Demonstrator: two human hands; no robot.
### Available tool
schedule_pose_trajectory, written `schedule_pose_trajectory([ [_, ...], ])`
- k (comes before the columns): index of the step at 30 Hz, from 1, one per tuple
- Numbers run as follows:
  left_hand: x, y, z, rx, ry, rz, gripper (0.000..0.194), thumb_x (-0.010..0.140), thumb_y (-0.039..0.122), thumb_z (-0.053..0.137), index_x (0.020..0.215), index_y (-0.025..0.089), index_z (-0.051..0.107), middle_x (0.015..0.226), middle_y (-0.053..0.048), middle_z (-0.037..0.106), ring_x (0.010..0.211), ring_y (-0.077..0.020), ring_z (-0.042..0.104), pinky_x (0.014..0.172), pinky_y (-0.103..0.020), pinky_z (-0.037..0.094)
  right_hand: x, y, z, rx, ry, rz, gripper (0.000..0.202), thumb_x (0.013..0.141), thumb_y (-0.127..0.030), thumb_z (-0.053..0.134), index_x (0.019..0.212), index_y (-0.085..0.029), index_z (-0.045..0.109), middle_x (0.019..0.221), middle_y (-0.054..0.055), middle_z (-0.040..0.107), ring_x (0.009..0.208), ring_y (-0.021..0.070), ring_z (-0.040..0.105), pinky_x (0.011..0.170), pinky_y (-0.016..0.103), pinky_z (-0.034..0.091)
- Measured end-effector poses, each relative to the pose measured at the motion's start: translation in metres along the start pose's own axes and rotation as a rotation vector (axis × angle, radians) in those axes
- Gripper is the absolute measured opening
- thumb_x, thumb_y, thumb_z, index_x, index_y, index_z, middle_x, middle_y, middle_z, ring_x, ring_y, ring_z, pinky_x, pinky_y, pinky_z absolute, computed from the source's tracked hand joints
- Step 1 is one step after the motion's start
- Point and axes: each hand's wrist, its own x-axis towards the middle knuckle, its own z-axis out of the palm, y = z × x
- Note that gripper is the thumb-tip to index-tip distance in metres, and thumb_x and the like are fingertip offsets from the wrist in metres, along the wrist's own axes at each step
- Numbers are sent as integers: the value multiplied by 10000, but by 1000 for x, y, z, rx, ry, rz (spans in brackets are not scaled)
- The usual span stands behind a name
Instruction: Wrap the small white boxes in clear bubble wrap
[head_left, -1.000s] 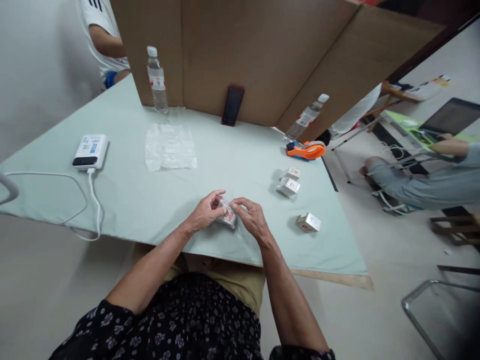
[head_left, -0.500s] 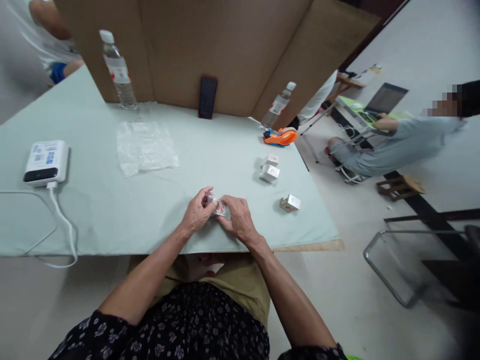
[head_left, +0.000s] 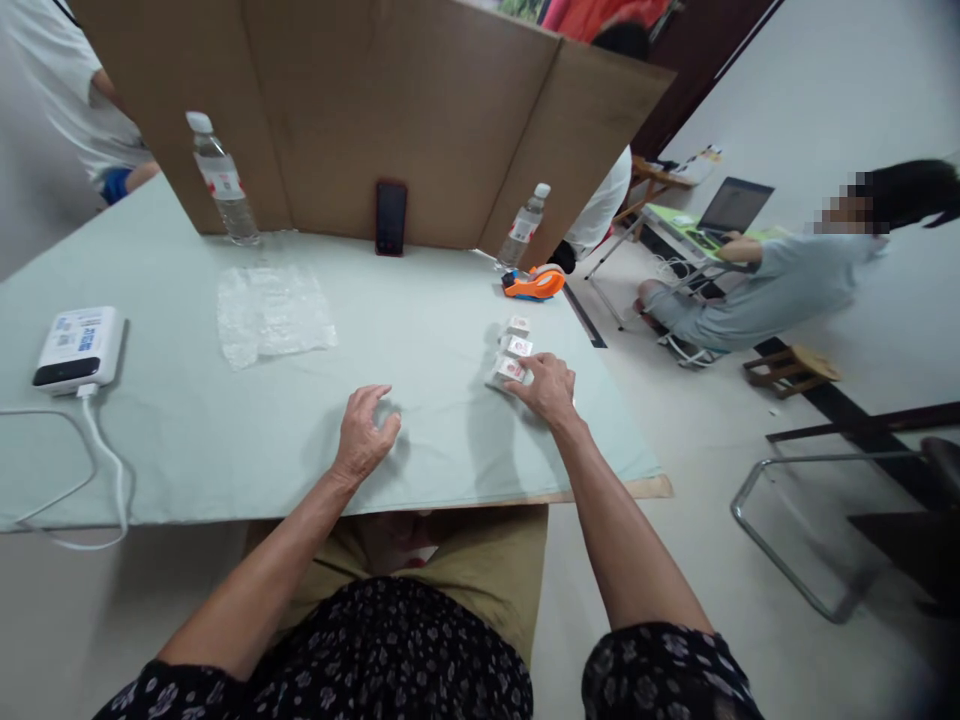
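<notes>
My right hand (head_left: 550, 388) pinches a small white box (head_left: 511, 370) with red print at the right part of the table. Just behind it stand two more small boxes, a middle one (head_left: 519, 346) and a far one (head_left: 518, 325), roughly in a row. Part of another pale object shows beside my right hand, mostly covered by it. My left hand (head_left: 365, 432) is held over the cloth near the front edge, fingers apart and curved, with nothing in it.
Crumpled clear plastic (head_left: 275, 313) lies left of centre, a white power bank (head_left: 79, 348) with cable farther left. Along the cardboard screen (head_left: 337, 120) stand two bottles (head_left: 232, 205) (head_left: 523, 228) and a phone (head_left: 391, 217). An orange tape dispenser (head_left: 536, 283) is back right; a person (head_left: 795, 290) sits beyond.
My right hand has carried the small box from between both hands rightward to the other boxes. My left hand has let go and moved slightly left. The view has shifted a little.
</notes>
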Motion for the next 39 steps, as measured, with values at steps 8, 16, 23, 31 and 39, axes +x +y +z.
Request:
schedule_pose_trajectory([
  [8, 1, -4, 3, 101, 26, 74, 303, 760, 191, 587, 1054, 165, 657, 1085, -117, 654, 1073, -255, 602, 925, -420, 530, -20, -11, -1, -185, 84, -19, 460, 814, -443, 695, 1184, -178, 633, 1181, 171, 615, 1057, 337, 488, 849, 446, 356],
  [16, -3, 7, -41, 162, 53, 70, 300, 788, 181, 594, 1082, 157, 645, 1146, -116, 630, 1129, -237, 586, 935, -397, 525, -74, -91, 32, 103, -26, -268, 318, 880, -352, 585, 1149, -194, 647, 1340, 153, 558, 1169, 338, 501, 953, 487, 370],
  [23, -53, 34, -122, 210, 148, 36, 247, 830, 167, 583, 1064, 179, 662, 1107, -72, 657, 1005, -181, 635, 844, -330, 553, -83, -119, 52, 130, -59, -241, 281, 927, -311, 495, 1144, -195, 631, 1283, 143, 616, 1139, 328, 510, 933, 476, 375],
  [31, -109, 44, -151, 183, 194, -39, 184, 863, 183, 587, 1011, 169, 696, 1025, -49, 679, 778, -111, 647, 761, -263, 567, -83, -118, 52, 95, -45, -262, 275, 938, -309, 472, 1127, -196, 637, 1270, 132, 635, 1122, 319, 519, 910, 450, 373],
  [39, -85, 45, -148, 213, 150, 4, 200, 865, 171, 569, 1021, 187, 692, 1039, -59, 693, 884, -154, 665, 785, -293, 573, -82, -116, 50, 47, -13, -286, 283, 934, -300, 484, 1132, -183, 648, 1260, 134, 654, 1101, 306, 540, 889, 417, 373],
])
